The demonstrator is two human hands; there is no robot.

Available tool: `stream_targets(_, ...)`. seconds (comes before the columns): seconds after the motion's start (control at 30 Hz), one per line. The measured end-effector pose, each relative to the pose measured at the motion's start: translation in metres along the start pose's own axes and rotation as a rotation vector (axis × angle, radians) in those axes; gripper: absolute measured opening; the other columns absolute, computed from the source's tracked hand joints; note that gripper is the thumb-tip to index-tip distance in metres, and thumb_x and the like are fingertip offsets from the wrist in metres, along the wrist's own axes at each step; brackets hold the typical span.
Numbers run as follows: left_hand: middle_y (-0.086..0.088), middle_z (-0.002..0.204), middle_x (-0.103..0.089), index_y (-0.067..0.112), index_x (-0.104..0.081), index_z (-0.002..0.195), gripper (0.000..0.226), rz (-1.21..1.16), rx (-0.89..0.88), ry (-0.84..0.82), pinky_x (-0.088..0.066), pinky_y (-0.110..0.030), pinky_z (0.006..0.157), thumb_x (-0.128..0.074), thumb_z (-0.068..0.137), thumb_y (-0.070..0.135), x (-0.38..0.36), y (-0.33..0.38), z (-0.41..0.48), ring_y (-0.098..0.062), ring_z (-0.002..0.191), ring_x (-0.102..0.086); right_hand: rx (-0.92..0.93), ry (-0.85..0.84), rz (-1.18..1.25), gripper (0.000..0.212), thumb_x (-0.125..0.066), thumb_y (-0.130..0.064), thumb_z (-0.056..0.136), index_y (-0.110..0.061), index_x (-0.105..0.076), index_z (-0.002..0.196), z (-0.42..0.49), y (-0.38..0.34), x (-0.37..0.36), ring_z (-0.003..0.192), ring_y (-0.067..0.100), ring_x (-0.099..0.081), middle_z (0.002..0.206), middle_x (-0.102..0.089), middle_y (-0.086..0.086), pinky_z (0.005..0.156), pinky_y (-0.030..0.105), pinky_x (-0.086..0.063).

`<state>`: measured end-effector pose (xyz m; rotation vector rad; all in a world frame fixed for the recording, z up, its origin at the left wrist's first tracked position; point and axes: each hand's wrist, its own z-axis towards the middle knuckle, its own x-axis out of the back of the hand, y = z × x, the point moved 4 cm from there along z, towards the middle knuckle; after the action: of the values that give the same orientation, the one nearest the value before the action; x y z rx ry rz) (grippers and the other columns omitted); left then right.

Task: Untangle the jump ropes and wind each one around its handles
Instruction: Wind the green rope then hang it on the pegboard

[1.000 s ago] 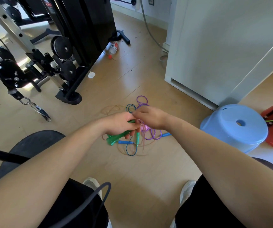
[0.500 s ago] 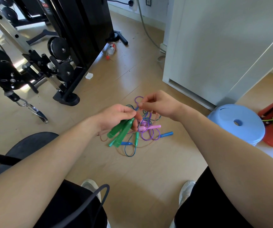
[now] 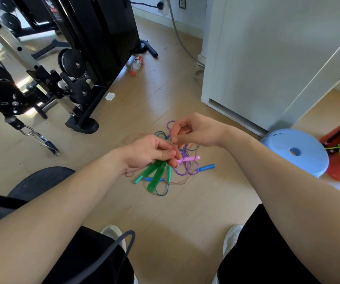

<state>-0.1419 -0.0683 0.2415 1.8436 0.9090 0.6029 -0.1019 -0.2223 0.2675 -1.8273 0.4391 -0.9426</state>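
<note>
**Green handles in the left hand, a strand pinched in the right**

Through the head camera I saw both hands held above the floor (image 3: 165, 218), over a tangle of jump ropes (image 3: 182, 163). The left hand (image 3: 144, 154) gripped a pair of green handles (image 3: 154, 176), its fingers (image 3: 166, 154) curled round their upper ends. The long axis of the handles ran diagonally. Their free ends pointed down and to the left, toward me, and splayed slightly apart.

The right hand (image 3: 199, 130) was just beyond the left and almost touching it. Its fingers (image 3: 177, 139) were pressed together with the thumb on a thin strand. I could not tell which rope that strand belonged to.

Below the hands a pink handle (image 3: 190, 158) lay nearly level, pointing right, with the purple rope (image 3: 187, 171) looped beside it. A blue handle (image 3: 207, 167) lay to the right of those loops, tilted up to the right. A slimmer green handle (image 3: 169, 173) stood close to vertical in the picture.

A pale blue stool (image 3: 296, 160) stood well to the right and a black exercise machine (image 3: 95, 48) to the far left.
</note>
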Motion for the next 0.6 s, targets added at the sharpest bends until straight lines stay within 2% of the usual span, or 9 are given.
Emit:
stream_targets(0.07, -0.015, 0.085, -0.069, 0.015, -0.076, 0.081, 0.017, 0.029, -0.034, -0.046, -0.052, -0.029, 0.082, -0.062, 0.090, 0.016, 0.002, 0.005, -0.002, -0.017, 0.081, -0.068, 0.012, 0.007, 0.056, 0.006, -0.073, -0.013, 0.088, -0.009, -0.069, 0.085, -0.004, 0.000, 0.007, 0.072, 0.017, -0.057, 0.078, -0.067, 0.011, 0.069, 0.028, -0.047)
stream_targets(0.13, -0.012, 0.079, -0.069, 0.007, -0.072, 0.087, 0.017, -0.028, -0.111, -0.018, -0.052, -0.026, 0.076, -0.058, 0.091, 0.016, 0.004, 0.016, -0.004, -0.016, 0.078, -0.066, 0.038, 0.056, 0.125, 0.011, -0.074, -0.019, 0.088, -0.011, -0.069, 0.081, -0.005, 0.000, 0.013, 0.069, 0.017, -0.052, 0.073, -0.062, 0.007, 0.064, 0.024, -0.044)
stream_targets(0.2, -0.005, 0.072, -0.069, 0.003, -0.067, 0.090, 0.017, -0.154, -0.214, 0.089, -0.051, -0.021, 0.071, -0.055, 0.090, 0.016, 0.006, 0.030, -0.004, -0.015, 0.075, -0.063, 0.043, 0.125, 0.225, 0.022, -0.066, -0.025, 0.093, -0.015, -0.066, 0.075, -0.003, 0.000, 0.015, 0.061, 0.014, -0.047, 0.064, -0.056, -0.001, 0.057, 0.022, -0.040)
stream_targets(0.3, 0.000, 0.071, -0.071, 0.005, -0.065, 0.092, 0.016, -0.335, -0.303, 0.310, -0.052, -0.017, 0.071, -0.050, 0.095, 0.010, 0.012, 0.038, -0.003, -0.009, 0.077, -0.068, -0.025, 0.207, 0.271, 0.033, -0.055, -0.027, 0.101, -0.019, -0.061, 0.069, 0.004, 0.001, 0.008, 0.051, 0.017, -0.045, 0.058, -0.050, -0.001, 0.052, 0.028, -0.035)
stream_targets(0.4, 0.004, 0.084, -0.075, 0.012, -0.068, 0.098, 0.019, -0.315, -0.287, 0.474, -0.050, -0.018, 0.077, -0.049, 0.100, 0.012, 0.024, 0.034, -0.002, -0.007, 0.089, -0.069, -0.114, 0.254, 0.191, 0.031, -0.050, -0.024, 0.103, -0.015, -0.062, 0.076, 0.006, 0.001, 0.004, 0.048, 0.018, -0.049, 0.058, -0.050, 0.000, 0.050, 0.025, -0.040)
stream_targets(0.47, 0.003, 0.091, -0.076, 0.014, -0.069, 0.102, 0.017, -0.320, -0.273, 0.554, -0.048, -0.020, 0.083, -0.053, 0.100, 0.015, 0.030, 0.032, -0.002, -0.006, 0.093, -0.069, -0.162, 0.268, 0.040, 0.031, -0.047, -0.023, 0.103, -0.012, -0.062, 0.078, 0.004, 0.002, 0.003, 0.048, 0.018, -0.057, 0.057, -0.053, 0.000, 0.052, 0.022, -0.044)
stream_targets(0.6, -0.003, 0.099, -0.076, 0.012, -0.070, 0.106, 0.014, -0.332, -0.271, 0.716, -0.051, -0.025, 0.097, -0.059, 0.097, 0.014, 0.031, 0.026, -0.001, -0.009, 0.096, -0.070, -0.194, 0.292, -0.103, 0.024, -0.045, -0.015, 0.097, -0.018, -0.064, 0.082, 0.004, -0.001, -0.008, 0.047, 0.021, -0.066, 0.061, -0.066, 0.002, 0.048, 0.022, -0.051)
